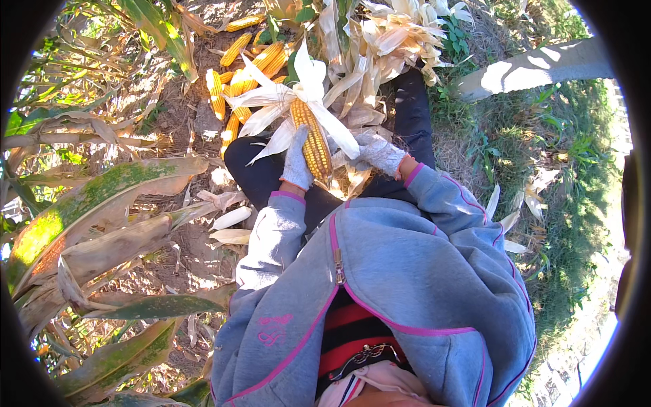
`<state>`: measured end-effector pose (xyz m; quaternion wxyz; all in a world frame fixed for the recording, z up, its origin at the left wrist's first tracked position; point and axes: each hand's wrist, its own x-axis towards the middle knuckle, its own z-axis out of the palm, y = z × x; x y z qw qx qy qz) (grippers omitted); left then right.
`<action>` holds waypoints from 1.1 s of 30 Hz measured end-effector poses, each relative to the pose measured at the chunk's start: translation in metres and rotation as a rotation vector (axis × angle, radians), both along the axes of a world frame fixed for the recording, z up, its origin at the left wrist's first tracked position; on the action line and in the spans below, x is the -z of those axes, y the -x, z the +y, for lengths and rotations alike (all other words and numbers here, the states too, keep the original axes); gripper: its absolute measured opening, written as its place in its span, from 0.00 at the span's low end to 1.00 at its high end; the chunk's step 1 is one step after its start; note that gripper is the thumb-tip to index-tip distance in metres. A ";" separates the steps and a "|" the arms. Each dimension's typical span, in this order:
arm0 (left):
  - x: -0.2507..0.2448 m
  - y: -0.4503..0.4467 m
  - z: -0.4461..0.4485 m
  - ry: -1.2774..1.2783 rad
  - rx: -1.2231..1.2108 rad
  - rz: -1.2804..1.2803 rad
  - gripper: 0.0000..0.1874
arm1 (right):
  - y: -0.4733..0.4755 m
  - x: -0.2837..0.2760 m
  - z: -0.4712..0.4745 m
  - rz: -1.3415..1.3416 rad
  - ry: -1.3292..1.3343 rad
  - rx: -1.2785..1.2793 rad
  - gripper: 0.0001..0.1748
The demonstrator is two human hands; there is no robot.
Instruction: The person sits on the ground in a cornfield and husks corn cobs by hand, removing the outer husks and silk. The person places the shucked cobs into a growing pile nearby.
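An ear of yellow corn [311, 137] lies tilted before me, its pale husk [272, 104] peeled back and spread around its far end. My left hand [297, 160], in a whitish knit glove, grips the ear from its left side, the thumb along the kernels. My right hand [380, 151], gloved alike, is at the ear's right, next to a husk leaf [338, 129] that hides part of its fingers. Whether those fingers hold the leaf cannot be made out. Dark strands like corn silk cling to the right glove.
Husked corn ears [246, 76] lie piled on the soil beyond my left knee [249, 157]. Dry husks [386, 38] are heaped ahead, by my right leg [413, 112]. Corn stalks and leaves [107, 203] crowd the left. A pale curved trunk or pole [534, 71] juts in at right over grass.
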<state>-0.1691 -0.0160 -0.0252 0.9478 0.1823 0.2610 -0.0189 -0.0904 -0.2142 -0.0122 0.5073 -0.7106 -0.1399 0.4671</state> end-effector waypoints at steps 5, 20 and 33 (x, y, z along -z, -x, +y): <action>0.014 -0.003 0.004 -0.002 -0.064 0.049 0.20 | 0.012 0.017 0.002 -0.199 -0.060 -0.170 0.21; 0.022 -0.003 0.006 0.074 -0.044 -0.034 0.31 | 0.022 -0.016 0.022 -0.096 0.001 -0.236 0.25; 0.022 -0.003 0.009 0.083 -0.024 -0.135 0.27 | 0.013 -0.008 0.017 -0.066 0.058 0.067 0.22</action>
